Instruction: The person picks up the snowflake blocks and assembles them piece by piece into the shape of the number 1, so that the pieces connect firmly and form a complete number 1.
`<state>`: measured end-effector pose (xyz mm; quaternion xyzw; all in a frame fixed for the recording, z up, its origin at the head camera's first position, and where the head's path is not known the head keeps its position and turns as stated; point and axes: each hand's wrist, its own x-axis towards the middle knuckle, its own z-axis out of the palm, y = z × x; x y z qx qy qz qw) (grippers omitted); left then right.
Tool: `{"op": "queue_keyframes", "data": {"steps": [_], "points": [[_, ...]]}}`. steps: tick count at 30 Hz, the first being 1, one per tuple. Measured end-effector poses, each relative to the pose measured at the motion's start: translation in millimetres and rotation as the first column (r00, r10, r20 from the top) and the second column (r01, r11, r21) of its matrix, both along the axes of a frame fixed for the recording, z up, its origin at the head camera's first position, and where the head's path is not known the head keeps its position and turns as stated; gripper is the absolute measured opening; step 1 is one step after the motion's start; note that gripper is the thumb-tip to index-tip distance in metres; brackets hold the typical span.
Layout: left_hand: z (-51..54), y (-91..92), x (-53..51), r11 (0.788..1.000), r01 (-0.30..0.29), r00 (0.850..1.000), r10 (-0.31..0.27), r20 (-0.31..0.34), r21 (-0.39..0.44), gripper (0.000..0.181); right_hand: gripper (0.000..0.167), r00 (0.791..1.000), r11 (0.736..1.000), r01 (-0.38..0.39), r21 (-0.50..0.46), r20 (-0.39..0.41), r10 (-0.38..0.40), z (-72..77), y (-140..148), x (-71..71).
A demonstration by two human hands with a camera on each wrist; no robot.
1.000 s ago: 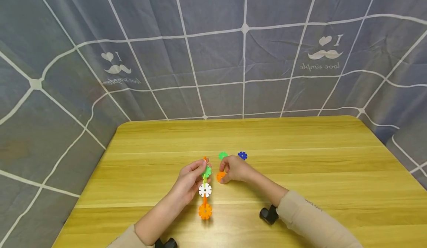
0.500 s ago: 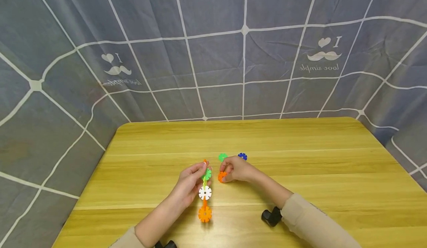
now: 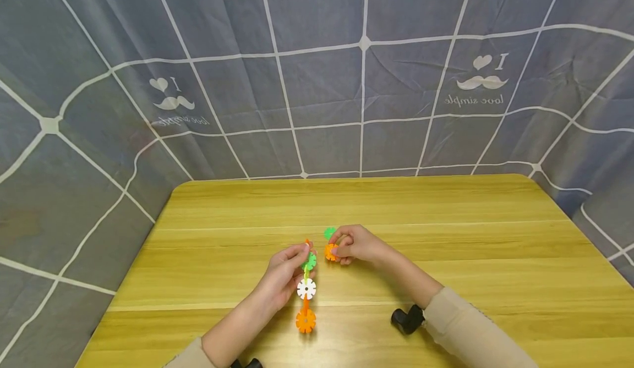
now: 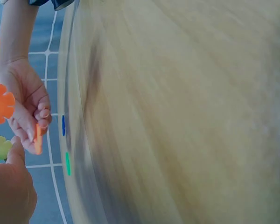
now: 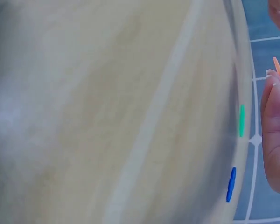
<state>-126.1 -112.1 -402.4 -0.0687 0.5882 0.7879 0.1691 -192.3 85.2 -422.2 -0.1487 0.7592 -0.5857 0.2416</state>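
My left hand (image 3: 283, 275) pinches the upper part of a chain of notched plastic snowflake discs. Below the fingers hang a green disc (image 3: 311, 261), a yellow-green one, a white disc (image 3: 306, 289) and orange discs, the lowest orange disc (image 3: 306, 321) facing up. An orange tip shows above the thumb. To the right, my right hand (image 3: 361, 243) holds a loose orange disc (image 3: 330, 252) between thumb and fingers, apart from the chain. In the left wrist view that orange disc (image 4: 38, 138) appears edge-on, off the table.
Beyond the right hand, a green disc (image 3: 329, 232) lies on the wooden table (image 3: 446, 219). A blue disc (image 5: 231, 185) lies near it, hidden by the hand in the head view. Grey curtains (image 3: 327, 93) with white lines surround the table's back and sides.
My right hand has lifted the orange disc and shifted slightly away from me, now covering the blue disc in the head view. The left hand and chain have hardly moved.
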Motion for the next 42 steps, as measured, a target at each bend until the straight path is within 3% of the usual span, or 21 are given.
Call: {"op": "queue_keyframes", "data": {"steps": [20,42], "points": [[-2.2,4.0,3.7,0.999,0.045,0.999,-0.045,-0.017,-0.024,0.043,0.022,0.999,0.999,0.008,-0.040,-0.035,-0.009,25.2,2.2,-1.2],[4.2,19.3,4.7,0.993,0.109,0.993,-0.111,-0.050,-0.044,0.049,0.026,0.999,0.995,-0.007,-0.098,-0.050,0.002,43.3,0.4,-0.1]]}}
